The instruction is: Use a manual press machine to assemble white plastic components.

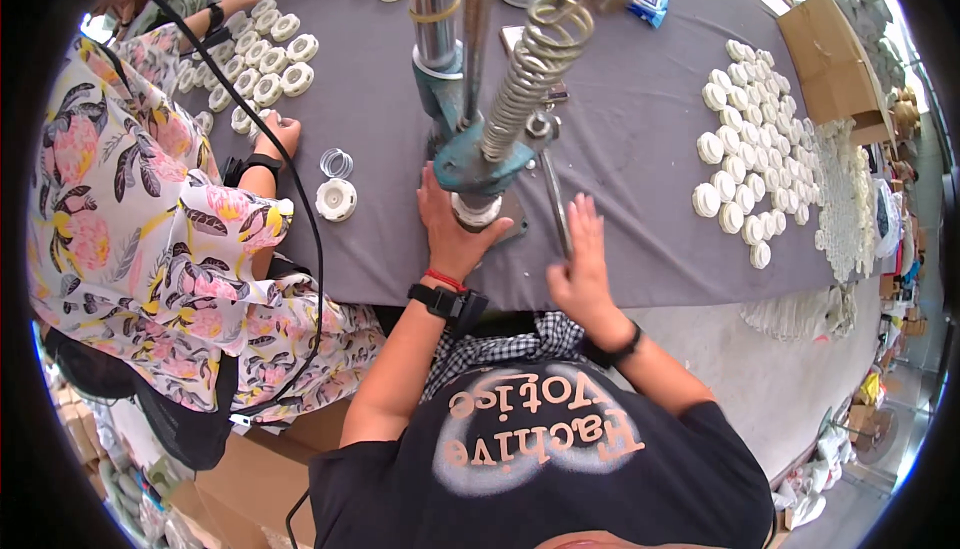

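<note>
A hand press with a teal metal body (487, 161), a chrome column (432, 9) and a large coil spring (535, 69) stands in front of me. Under its head sits a white round plastic part (476, 213), mostly hidden by the press. My left hand (452, 234) is closed around that part, thumb on the right side and fingers on the left. My right hand (583, 274) is open, fingers stretched away from me, beside the lower end of the metal lever (556, 204). Whether the palm touches the lever I cannot tell.
On the grey tablecloth (630, 149), many white round parts (745, 154) lie at right and more (270, 59) at far left. Clear rings (337, 162) lie near one part (336, 200). A co-worker's hand (277, 135) is at left. A black cable (265, 129) hangs across. A cardboard box (830, 64) stands far right.
</note>
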